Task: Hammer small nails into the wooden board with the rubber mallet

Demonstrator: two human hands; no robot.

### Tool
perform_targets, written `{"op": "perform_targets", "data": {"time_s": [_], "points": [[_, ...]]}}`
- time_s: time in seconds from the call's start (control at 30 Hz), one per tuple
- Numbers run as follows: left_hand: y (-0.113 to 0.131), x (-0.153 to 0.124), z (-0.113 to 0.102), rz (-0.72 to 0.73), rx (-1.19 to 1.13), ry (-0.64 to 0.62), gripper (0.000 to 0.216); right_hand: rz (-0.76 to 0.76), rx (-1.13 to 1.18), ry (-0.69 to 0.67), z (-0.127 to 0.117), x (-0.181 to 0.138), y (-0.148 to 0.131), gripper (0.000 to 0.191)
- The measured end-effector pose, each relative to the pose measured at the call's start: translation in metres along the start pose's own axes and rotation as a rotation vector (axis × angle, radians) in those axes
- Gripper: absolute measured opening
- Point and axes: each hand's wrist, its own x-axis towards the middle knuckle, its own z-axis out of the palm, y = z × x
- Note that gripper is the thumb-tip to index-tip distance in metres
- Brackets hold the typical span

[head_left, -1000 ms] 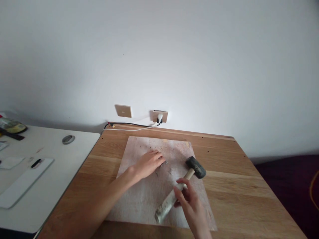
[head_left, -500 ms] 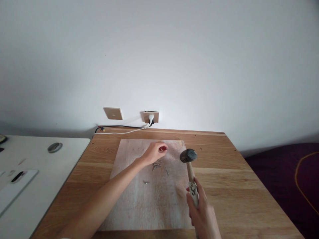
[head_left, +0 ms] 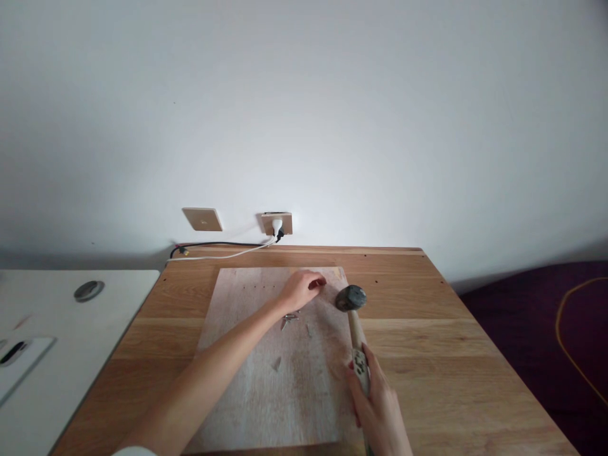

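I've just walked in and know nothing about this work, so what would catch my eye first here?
Most striking is the hammer, its dark head hovering over the pale board on the wooden table, gripped low on the handle by the right hand. The left hand reaches across to the board's far edge, fingers pinched together, with a few loose nails lying just behind it.

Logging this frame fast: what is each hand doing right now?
Left hand: fingers pinched together over the pale plywood board; contents cannot be told.
Right hand: closed on the wooden-handled dark-headed hammer.
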Motion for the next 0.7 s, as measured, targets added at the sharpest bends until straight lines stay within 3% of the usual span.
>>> {"op": "perform_targets", "data": {"time_s": [0.27, 0.47, 0.7], "points": [[0.000, 0.001, 0.002, 0.002, 0.022, 0.008, 0.012, 0.098, 0.122, -0.176, -0.011, 0.012, -0.013, 0.084], [0.001, 0.001, 0.003, -0.038, -0.017, 0.012, 0.019, 0.028, 0.088, -0.205, -0.017, 0.026, -0.027, 0.075], [0.004, -0.001, 0.001, -0.056, -0.056, 0.011, 0.031, -0.045, 0.059, -0.218, -0.012, 0.037, -0.044, 0.083]]}}
